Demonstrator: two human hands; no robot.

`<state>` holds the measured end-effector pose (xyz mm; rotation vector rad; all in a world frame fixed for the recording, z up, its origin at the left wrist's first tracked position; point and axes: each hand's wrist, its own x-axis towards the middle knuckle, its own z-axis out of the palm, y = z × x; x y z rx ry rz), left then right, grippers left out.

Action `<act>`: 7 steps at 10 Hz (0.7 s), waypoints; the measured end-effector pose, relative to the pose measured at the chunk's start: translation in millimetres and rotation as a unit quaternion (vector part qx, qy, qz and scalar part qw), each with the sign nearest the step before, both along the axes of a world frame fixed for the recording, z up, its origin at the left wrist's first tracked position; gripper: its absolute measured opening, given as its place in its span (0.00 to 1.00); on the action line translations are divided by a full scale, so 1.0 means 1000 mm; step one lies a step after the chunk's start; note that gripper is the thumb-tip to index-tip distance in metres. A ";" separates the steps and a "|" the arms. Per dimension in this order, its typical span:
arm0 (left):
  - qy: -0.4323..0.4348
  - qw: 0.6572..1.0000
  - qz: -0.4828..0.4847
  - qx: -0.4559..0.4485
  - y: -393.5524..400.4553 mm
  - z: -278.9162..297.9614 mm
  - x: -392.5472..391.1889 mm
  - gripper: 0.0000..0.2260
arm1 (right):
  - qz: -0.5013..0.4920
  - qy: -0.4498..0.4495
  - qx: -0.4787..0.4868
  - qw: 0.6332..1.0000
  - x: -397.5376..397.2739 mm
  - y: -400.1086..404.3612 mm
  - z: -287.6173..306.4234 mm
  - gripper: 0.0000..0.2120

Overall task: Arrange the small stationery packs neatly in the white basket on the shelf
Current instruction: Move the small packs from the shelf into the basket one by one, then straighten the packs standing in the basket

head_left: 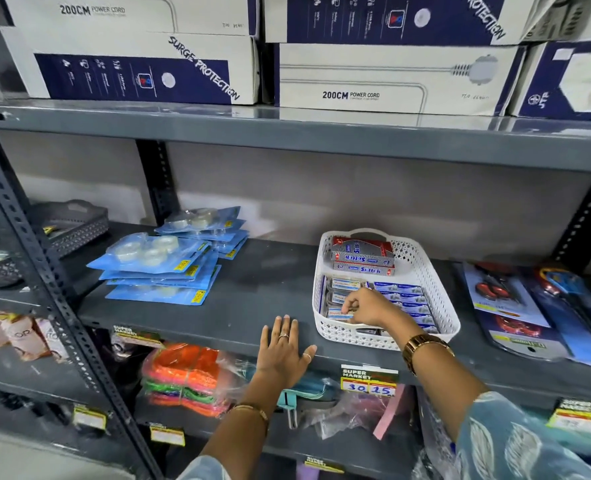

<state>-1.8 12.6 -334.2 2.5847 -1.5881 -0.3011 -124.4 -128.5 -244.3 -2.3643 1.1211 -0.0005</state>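
head view: white basket (429, 271) is sitting on the grey shelf (270, 289), right of the tape packs (162, 265). right hand (367, 306) is reaching inside, fingers curling onto a small stationery pack (339, 314) at the front left, apparently pinching it. left hand (283, 348) is lying flat on the shelf edge, fingers spreading, holding nothing.

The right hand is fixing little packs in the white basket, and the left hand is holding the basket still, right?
Not quite. In the head view the left hand lies flat on the shelf beside the white basket, not touching it. The right hand is in the basket on the small packs.
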 end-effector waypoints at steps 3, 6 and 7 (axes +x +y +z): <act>0.026 1.000 0.008 -0.013 0.000 0.001 0.000 0.31 | -0.015 0.023 -0.042 0.999 0.002 0.003 0.000 0.16; 0.044 0.976 0.034 -0.210 -0.017 0.048 -0.001 0.22 | -0.134 -0.025 -0.113 0.984 -0.027 -0.010 0.000 0.17; 0.024 0.975 -0.003 -0.220 -0.031 0.066 -0.006 0.21 | -0.105 0.017 -0.091 0.990 -0.045 -0.024 0.001 0.21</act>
